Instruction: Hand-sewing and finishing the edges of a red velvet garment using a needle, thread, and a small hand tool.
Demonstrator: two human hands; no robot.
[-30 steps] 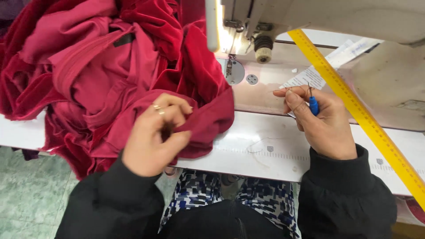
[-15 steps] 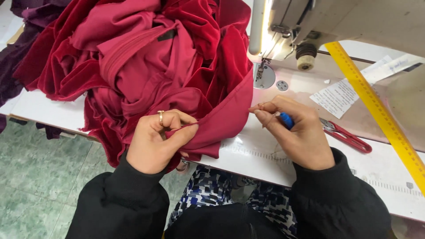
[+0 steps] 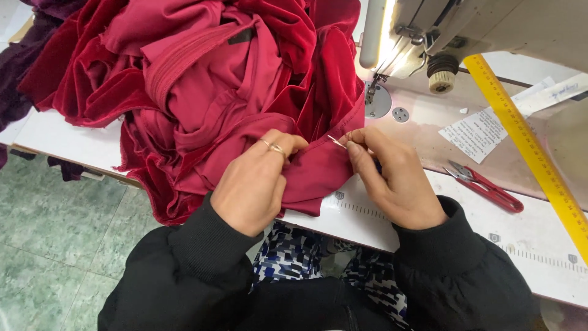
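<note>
A heap of dark red velvet fabric [image 3: 202, 79] lies on the white sewing table [image 3: 79, 138], one folded edge hanging over the front. My left hand [image 3: 254, 184], with a ring on one finger, pinches that edge. My right hand [image 3: 392, 181] is closed on a small tool whose thin metal tip [image 3: 335, 141] touches the fabric edge right beside my left fingertips. The tool's handle is mostly hidden inside my fingers.
A sewing machine [image 3: 441, 30] with its lamp lit stands behind my right hand. Red-handled thread snips [image 3: 487, 187] lie to the right, beside a yellow ruler [image 3: 527, 147] and paper slips [image 3: 478, 132]. Darker purple cloth [image 3: 15, 92] hangs at the far left, above a green tiled floor.
My right hand has moved left from the machine bed to the fabric edge, bringing the tool's tip up to my left fingers. The left hand kept its pinch on the fabric.
</note>
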